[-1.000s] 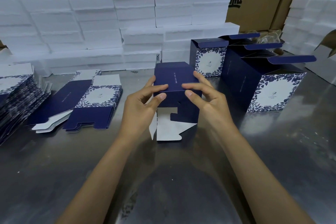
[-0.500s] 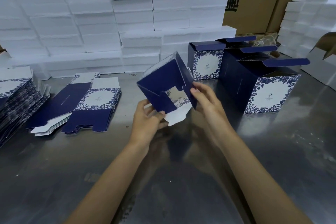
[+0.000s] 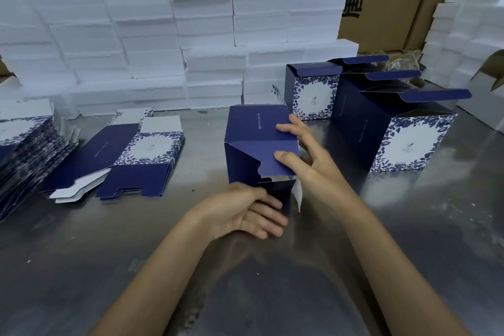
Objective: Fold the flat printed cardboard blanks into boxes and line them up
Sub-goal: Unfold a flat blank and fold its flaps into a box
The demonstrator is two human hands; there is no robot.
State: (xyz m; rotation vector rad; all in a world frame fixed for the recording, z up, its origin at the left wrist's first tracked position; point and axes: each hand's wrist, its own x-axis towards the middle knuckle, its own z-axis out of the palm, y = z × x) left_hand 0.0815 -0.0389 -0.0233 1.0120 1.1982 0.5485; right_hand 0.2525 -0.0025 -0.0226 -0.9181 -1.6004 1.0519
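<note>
The half-formed dark-blue cardboard box (image 3: 260, 144) lay on its side on the grey metal table (image 3: 409, 226), near the middle, its bottom flaps facing the person and not yet locked. The likeliest slip from here, as I judged it, was a flap tucking out of order — the white-backed flap (image 3: 297, 195) hung loose at the near right corner and could be caught outside the notched blue flap, leaving a base that springs open. Too much thumb pressure might also crease the panel, or push the light box along the smooth metal toward the finished ones.

The right hand (image 3: 308, 163) reached in from the near right, fingers spread apart: fingertips on the upper panel, thumb pressing the notched flap's face — steadying rather than gripping. The left hand (image 3: 245, 210) lay low at the box's near edge, palm turned up, fingers loosely together and nearly straight, their tips under or against the lowest flap; whether they pinched it I could not tell.

Three finished floral-printed blue boxes (image 3: 392, 128) stood in a row to the far right, lids up. Flat printed blanks (image 3: 141, 155) lay to the left, with white foam blocks (image 3: 163, 35) stacked behind.
</note>
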